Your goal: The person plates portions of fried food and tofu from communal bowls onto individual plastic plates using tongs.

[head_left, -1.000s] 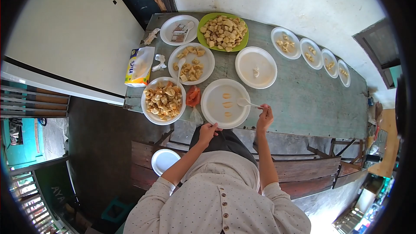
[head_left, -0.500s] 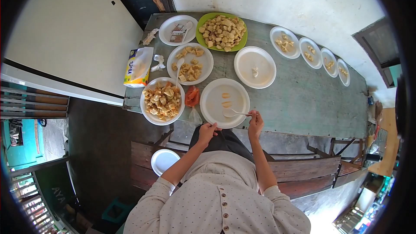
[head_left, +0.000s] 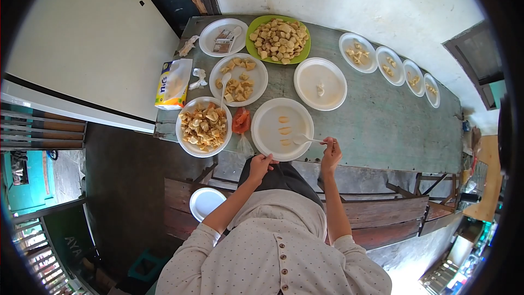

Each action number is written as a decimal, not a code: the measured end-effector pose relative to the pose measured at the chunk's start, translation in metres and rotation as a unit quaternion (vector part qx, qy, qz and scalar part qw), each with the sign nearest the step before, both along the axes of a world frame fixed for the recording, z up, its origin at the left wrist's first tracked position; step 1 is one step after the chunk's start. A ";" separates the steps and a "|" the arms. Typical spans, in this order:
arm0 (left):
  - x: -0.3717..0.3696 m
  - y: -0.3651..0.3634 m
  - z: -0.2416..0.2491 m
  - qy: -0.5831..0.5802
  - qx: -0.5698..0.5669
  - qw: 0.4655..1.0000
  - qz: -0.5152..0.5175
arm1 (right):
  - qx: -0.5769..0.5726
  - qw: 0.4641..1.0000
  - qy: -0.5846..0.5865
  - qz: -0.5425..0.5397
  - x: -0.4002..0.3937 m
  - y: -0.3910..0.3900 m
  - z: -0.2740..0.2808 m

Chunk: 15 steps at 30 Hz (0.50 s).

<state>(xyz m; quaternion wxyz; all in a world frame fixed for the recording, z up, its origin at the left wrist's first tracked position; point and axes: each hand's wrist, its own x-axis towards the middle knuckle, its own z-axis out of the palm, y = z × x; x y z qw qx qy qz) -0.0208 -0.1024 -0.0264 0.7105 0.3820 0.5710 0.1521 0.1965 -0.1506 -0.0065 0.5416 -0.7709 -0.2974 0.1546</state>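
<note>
In the head view, a white plate (head_left: 263,125) lies at the table's near edge with three small yellowish-tan pieces (head_left: 284,130) in a column on it. My left hand (head_left: 262,167) pinches the near rim of this plate, thumb on top. My right hand (head_left: 331,157) is closed on the handle end of a white plastic spoon (head_left: 302,139). The spoon's bowl is over the plate, just right of the nearest piece. Left of the plate are a red plastic bag (head_left: 241,121) and a white plate heaped with folded, fried-looking dumplings (head_left: 203,127).
Behind stand a plate of dumplings with a spoon (head_left: 239,88), a green plate of tan chunks (head_left: 279,41) and a plate with a small white lump (head_left: 320,89). Several small plates (head_left: 357,53) line the wall. A tissue pack (head_left: 172,84) sits left. Below is a bench (head_left: 382,213).
My right hand has moved the spoon right and slightly up. The third tan piece, nearest me, now shows where the spoon's bowl was. My left hand stays on the rim.
</note>
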 end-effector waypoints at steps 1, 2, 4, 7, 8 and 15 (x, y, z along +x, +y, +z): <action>0.000 0.000 0.000 0.000 0.000 1.000 0.000 | -0.008 1.000 0.008 0.001 -0.001 0.000 0.001; 0.000 0.000 0.000 -0.003 -0.001 1.000 0.003 | -0.008 1.000 0.008 0.001 -0.004 0.001 0.002; 0.000 0.000 -0.001 -0.005 -0.003 1.000 0.004 | -0.005 0.998 0.065 0.014 -0.009 0.001 0.002; 0.000 0.000 -0.002 0.001 -0.004 1.000 0.001 | -0.005 0.995 0.086 0.039 -0.015 0.001 -0.004; -0.001 -0.001 -0.002 -0.002 -0.002 1.000 0.000 | -0.005 0.995 0.086 0.039 -0.016 0.000 -0.007; 0.002 -0.001 0.001 -0.012 -0.003 0.999 0.029 | -0.014 1.000 0.010 0.018 -0.004 -0.002 -0.006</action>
